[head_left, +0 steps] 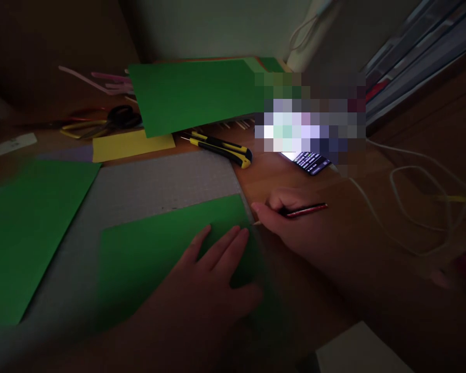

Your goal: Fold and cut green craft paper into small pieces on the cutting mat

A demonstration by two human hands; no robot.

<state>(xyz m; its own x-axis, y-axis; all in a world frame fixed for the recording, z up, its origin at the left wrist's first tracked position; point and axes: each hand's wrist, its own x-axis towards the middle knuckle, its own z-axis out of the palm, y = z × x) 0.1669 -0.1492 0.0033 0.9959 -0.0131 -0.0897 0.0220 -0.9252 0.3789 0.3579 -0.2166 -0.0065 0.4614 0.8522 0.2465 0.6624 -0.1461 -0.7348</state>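
Observation:
My left hand (217, 274) lies flat with spread fingers on a sheet of green paper (140, 248), which rests on a grey cutting mat (151, 181). Just right of the sheet, my right hand (287, 212) is closed around a dark red pencil (306, 210). The pencil's pale tip points left, close to the sheet's right edge; whether it touches the paper I cannot tell. A second green sheet (34, 223) lies over the left part of the mat. Shadow dims the lower part of the view.
A utility knife (221, 148) lies behind the mat, beside a yellow paper strip (128, 146) and scissors (118, 119). Another green sheet (190, 93) is at the back. A lit phone (312, 163), partly pixelated, and a white cable (392, 181) are at right. White paper (361, 349) lies near the front.

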